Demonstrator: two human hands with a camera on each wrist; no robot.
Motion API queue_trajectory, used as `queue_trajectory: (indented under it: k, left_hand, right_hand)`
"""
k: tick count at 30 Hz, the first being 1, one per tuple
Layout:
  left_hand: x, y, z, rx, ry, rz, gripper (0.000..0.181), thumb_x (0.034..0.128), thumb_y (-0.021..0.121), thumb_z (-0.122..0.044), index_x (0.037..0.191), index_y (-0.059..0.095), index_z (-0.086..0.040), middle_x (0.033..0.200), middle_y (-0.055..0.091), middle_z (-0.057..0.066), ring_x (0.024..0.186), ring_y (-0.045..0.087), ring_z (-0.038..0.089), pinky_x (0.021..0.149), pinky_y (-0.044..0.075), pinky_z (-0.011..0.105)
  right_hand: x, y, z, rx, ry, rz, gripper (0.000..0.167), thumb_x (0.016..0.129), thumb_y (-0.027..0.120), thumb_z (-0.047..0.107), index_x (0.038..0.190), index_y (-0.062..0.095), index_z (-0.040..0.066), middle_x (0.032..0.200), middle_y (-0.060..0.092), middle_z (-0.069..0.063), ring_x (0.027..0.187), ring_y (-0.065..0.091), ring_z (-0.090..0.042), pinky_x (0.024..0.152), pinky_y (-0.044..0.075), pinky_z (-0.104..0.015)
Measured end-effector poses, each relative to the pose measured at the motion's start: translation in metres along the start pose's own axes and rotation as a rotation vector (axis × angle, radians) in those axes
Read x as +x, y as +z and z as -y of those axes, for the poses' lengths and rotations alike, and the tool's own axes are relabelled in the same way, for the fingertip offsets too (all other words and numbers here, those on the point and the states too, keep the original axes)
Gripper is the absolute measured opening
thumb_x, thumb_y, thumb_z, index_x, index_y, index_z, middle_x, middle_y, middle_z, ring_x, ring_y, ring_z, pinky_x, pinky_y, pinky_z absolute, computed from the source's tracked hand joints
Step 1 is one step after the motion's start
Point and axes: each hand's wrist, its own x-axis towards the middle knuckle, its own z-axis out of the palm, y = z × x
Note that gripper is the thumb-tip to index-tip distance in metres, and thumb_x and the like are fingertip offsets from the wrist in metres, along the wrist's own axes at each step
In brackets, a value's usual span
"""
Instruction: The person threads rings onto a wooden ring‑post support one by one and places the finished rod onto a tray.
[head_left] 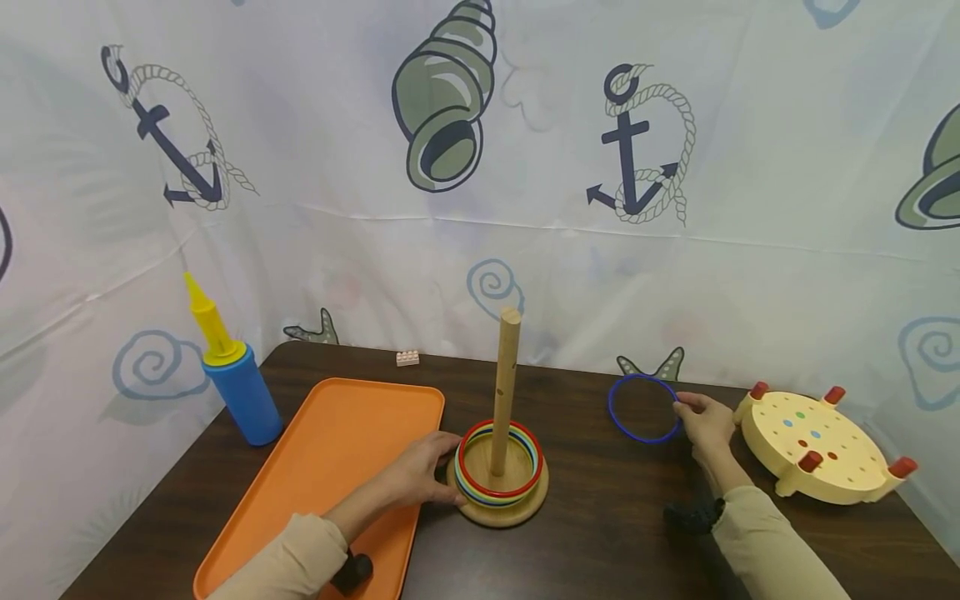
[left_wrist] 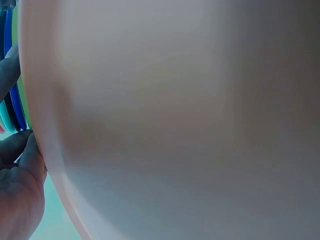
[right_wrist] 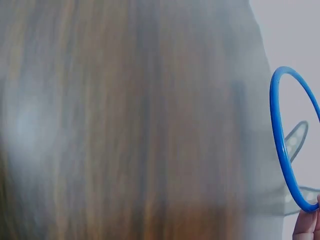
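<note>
A round wooden base with an upright wooden peg stands mid-table in the head view. Several coloured rings lie stacked around the peg, a red ring on top. My left hand holds the left side of this ring-toss stand, thumb low by the base and fingers at the rings. In the left wrist view its fingers show only at the left edge. To the right, my right hand pinches a blue ring by its right side, raised above the table and apart from the peg.
An orange tray lies left of the stand, under my left forearm. Beyond it is a blue and yellow hand pump. A small pink toy brick sits at the back edge. A cream round pegged toy lies at the right.
</note>
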Motion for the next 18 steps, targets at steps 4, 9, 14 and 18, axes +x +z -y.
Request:
queue_trajectory:
  k: [4, 9, 14, 18]
  left_hand:
    - [-0.001, -0.001, -0.001, 0.001, 0.005, -0.002, 0.071, 0.0665, 0.086, -0.022, 0.124, 0.054, 0.005, 0.127, 0.051, 0.018, 0.117, 0.05, 0.035, 0.093, 0.049, 0.044]
    - [-0.001, -0.001, -0.001, -0.004, 0.01, 0.002, 0.071, 0.0668, 0.085, -0.022, 0.124, 0.054, 0.006, 0.127, 0.051, 0.019, 0.117, 0.05, 0.035, 0.093, 0.049, 0.044]
    - [0.0, 0.0, 0.001, -0.004, 0.002, 0.006, 0.071, 0.0673, 0.085, -0.022, 0.125, 0.053, 0.005, 0.127, 0.051, 0.018, 0.117, 0.05, 0.033, 0.093, 0.05, 0.042]
    - [0.001, 0.001, 0.002, 0.005, -0.001, 0.002, 0.071, 0.0666, 0.086, -0.022, 0.125, 0.054, 0.003, 0.127, 0.051, 0.017, 0.117, 0.05, 0.031, 0.093, 0.05, 0.043]
  right_hand:
    - [-0.003, 0.002, 0.011, 0.063, -0.001, 0.016, 0.027, 0.085, 0.066, 0.008, 0.108, 0.066, -0.006, 0.07, 0.062, 0.01, 0.068, 0.049, -0.001, 0.06, 0.039, -0.013]
    - [-0.009, 0.005, 0.029, 0.222, -0.023, 0.084, 0.031, 0.087, 0.063, 0.005, 0.114, 0.061, -0.011, 0.07, 0.059, 0.018, 0.062, 0.051, 0.009, 0.058, 0.045, -0.007]
    - [-0.016, 0.006, 0.048, 0.383, -0.02, 0.152, 0.033, 0.088, 0.063, 0.003, 0.116, 0.058, -0.013, 0.073, 0.064, 0.016, 0.065, 0.058, 0.006, 0.062, 0.051, -0.01]
    - [-0.023, 0.005, 0.063, 0.497, -0.015, 0.206, 0.018, 0.088, 0.062, 0.002, 0.105, 0.063, -0.004, 0.07, 0.063, 0.016, 0.066, 0.061, 0.002, 0.063, 0.052, -0.012]
